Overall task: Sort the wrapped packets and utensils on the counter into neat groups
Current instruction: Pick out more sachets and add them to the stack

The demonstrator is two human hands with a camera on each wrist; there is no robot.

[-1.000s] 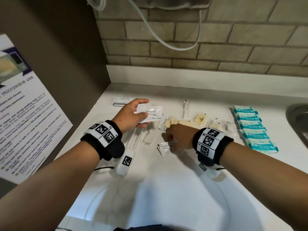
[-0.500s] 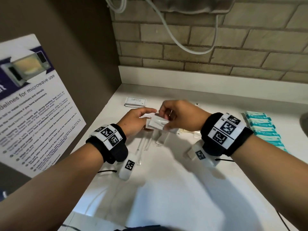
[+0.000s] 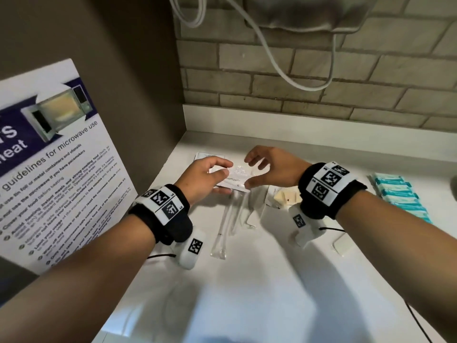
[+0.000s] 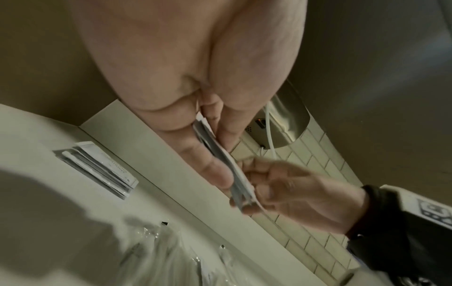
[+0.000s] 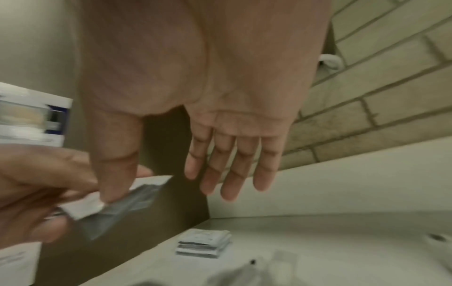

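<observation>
Packets (image 3: 233, 178) sit pinched flat in the left hand (image 3: 202, 179); the right hand (image 3: 273, 169), fingers spread, thumb on their end. Count unclear, perhaps several.

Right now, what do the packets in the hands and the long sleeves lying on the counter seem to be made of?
Packets, pinched by the left hand: probably matte white paper or foil laminate, as they are flat, opaque and printed. The right hand only touches them.
Long sleeves: likely thin clear plastic film, glossy and see-through.
Counter: smooth white, slightly reflective; the material is unclear.
</observation>
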